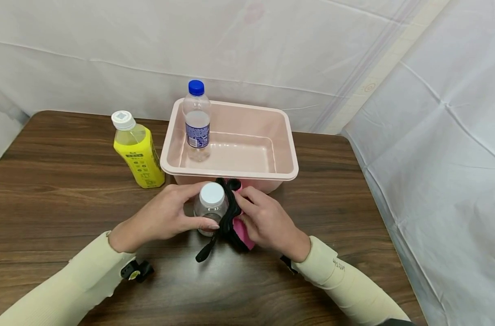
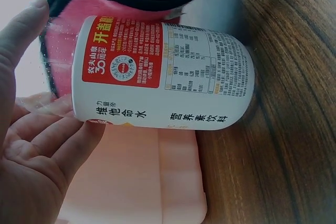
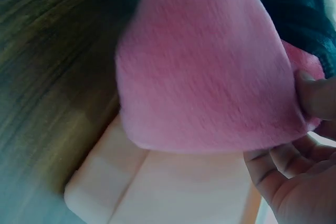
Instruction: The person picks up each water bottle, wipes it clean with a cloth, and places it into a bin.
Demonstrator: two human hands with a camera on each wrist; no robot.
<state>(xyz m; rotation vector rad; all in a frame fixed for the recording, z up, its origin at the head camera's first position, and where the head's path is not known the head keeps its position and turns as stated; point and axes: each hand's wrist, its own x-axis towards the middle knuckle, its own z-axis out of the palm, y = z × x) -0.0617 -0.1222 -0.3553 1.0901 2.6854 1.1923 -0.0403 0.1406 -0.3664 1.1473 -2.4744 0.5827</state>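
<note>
My left hand [image 1: 166, 215] grips a clear bottle with a white cap [image 1: 212, 195], thumb on the near side and fingers on the far side. In the left wrist view, the bottle's white and red label [image 2: 168, 77] faces the camera, and the fingers [image 2: 58, 140] are at its clear upper part. My right hand [image 1: 269, 222] pinches a soft pink fabric piece with black edging and straps [image 1: 242, 233] just right of the bottle. In the right wrist view, the plush pink fabric [image 3: 205, 72] hangs from thumb and fingers. Its full shape is hidden.
Behind the hands stands a pink plastic bin [image 1: 290, 167]. A clear bottle with a blue cap [image 1: 197, 120] stands upright inside its left end. Left of the bin is a yellow-labelled bottle [image 1: 139, 156] with a white cap. All rest on a dark wooden table [image 1: 68, 190] against white sheeting.
</note>
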